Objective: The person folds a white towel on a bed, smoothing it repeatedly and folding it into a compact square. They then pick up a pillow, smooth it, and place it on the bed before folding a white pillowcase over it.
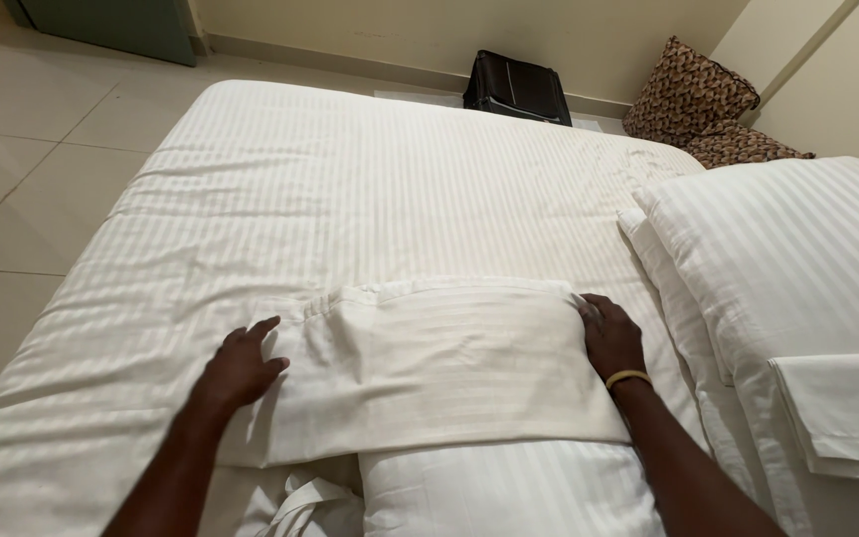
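A folded white cloth point(429, 368) lies on the bed, across the top of a white striped pillow point(509, 492) at the near edge. My left hand point(239, 368) rests flat on the cloth's left edge, fingers spread. My right hand point(610, 338) presses the cloth's right edge, fingers curled over its corner; a yellow band circles that wrist. Neither hand lifts anything.
The bed point(350, 189) carries a white striped sheet. Stacked white pillows point(797, 259) and a folded white cloth point(847, 408) lie at the right. A black bag point(517, 88) and brown patterned cushions point(693, 99) sit by the far wall. Tiled floor point(22, 169) runs along the left.
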